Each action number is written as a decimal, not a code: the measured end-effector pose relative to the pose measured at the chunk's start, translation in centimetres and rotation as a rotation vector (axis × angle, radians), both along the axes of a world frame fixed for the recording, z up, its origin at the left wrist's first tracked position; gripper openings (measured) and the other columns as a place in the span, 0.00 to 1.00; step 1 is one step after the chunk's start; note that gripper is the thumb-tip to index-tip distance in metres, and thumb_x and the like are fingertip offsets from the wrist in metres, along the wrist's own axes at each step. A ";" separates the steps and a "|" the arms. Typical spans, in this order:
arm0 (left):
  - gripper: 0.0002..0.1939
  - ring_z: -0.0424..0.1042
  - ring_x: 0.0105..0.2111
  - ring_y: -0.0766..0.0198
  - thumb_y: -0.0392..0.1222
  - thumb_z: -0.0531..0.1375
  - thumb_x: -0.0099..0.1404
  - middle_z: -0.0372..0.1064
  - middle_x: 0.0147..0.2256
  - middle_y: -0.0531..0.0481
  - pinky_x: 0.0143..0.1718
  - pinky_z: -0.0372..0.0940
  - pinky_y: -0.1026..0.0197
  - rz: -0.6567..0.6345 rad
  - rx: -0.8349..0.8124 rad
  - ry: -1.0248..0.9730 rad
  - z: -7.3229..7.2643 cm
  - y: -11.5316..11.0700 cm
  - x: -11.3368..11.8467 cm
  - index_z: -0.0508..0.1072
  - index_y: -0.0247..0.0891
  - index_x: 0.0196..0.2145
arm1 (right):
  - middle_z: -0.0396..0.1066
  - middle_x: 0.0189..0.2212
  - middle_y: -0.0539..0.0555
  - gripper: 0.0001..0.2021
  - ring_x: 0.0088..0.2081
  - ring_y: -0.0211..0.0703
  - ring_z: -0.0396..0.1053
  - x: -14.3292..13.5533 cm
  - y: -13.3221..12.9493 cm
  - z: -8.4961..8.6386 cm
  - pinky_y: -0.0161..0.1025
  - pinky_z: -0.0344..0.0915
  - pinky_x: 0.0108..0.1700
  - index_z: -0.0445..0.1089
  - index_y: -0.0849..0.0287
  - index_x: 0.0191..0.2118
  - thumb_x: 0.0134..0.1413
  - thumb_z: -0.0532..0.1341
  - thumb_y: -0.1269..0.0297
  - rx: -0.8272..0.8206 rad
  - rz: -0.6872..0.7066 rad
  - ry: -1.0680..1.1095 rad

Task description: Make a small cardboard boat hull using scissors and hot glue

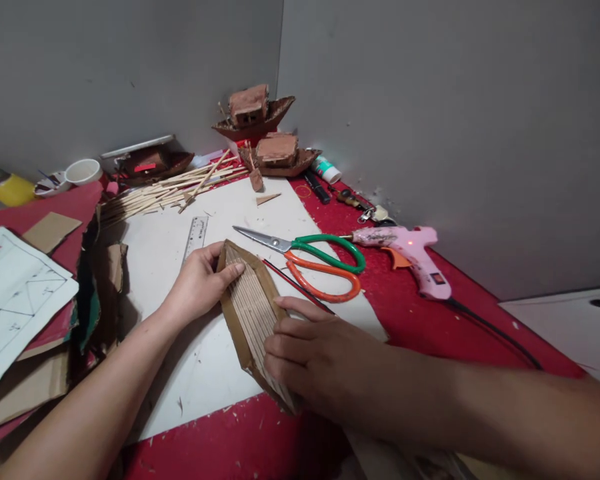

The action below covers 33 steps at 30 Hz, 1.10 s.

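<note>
Holding: the left hand (203,277) has its thumb pressed inside the upper tip of a brown, boat-shaped corrugated cardboard hull (253,300); its other fingers, partly hidden, wrap the outer side.
Right hand (310,350): grasping the hull's four-o'clock side, fingers curled over the rim onto the ribbed inside; the thumb cannot be seen.
Hull's place: tilted between both hands over a large white sheet (240,207) on a red tabletop (205,443), its tip towards eleven o'clock.
Scissors: at one to two o'clock from the hull, metal-bladed scissors with green and orange handles (303,247), a thin red-and-black pencil (277,271) just beside them.
Glue gun: at two o'clock, a pink glue gun with an orange trigger (415,257), its small light glowing.
Ruler: at eleven o'clock, a clear flat ruler (196,235), partly behind the left hand.
Sticks: farther towards eleven, a pile of slim pale wooden sticks (160,193).
Finished-looking boats: at twelve, two brown roofed model boats (277,152).
Drawing: at nine, a white paper with zigzag lines (25,287).
</note>
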<state>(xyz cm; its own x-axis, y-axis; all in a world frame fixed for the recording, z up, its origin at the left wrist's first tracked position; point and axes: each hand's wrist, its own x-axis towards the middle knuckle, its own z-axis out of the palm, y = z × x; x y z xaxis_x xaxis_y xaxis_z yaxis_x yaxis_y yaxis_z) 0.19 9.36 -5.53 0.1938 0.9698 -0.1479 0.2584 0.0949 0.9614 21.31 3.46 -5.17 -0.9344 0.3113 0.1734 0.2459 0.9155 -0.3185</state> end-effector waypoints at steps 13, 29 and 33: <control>0.12 0.71 0.33 0.62 0.41 0.68 0.54 0.74 0.34 0.48 0.36 0.66 0.60 -0.048 -0.108 -0.076 0.6 0.0 -1.0 0.75 0.35 0.35 | 0.71 0.29 0.49 0.04 0.31 0.41 0.60 -0.7 0.6 0.1 0.46 0.52 0.51 0.70 0.58 0.34 0.57 0.59 0.72 0.055 -0.007 0.030; 0.12 0.71 0.38 0.60 0.40 0.65 0.59 0.75 0.39 0.48 0.43 0.65 0.59 -0.004 0.064 -0.125 0.9 -0.1 -0.6 0.74 0.37 0.41 | 0.72 0.32 0.50 0.07 0.34 0.39 0.65 0.5 0.7 1.1 0.48 0.44 0.63 0.70 0.58 0.35 0.52 0.58 0.76 -0.075 0.006 0.128; 0.14 0.72 0.39 0.59 0.42 0.64 0.60 0.75 0.40 0.48 0.43 0.65 0.60 -0.051 0.048 -0.131 1.8 -0.4 -0.7 0.73 0.38 0.44 | 0.74 0.35 0.52 0.11 0.39 0.41 0.69 1.7 1.8 2.3 0.42 0.61 0.52 0.70 0.58 0.42 0.52 0.59 0.75 -0.159 -0.167 0.393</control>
<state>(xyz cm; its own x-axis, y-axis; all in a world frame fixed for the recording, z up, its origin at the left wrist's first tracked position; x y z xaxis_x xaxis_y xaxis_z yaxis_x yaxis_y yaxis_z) -0.47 8.98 -3.77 0.2581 0.9635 -0.0715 0.1333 0.0378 0.9904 22.99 5.30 -2.85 -0.7421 0.5037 0.4423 0.2186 0.8056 -0.5507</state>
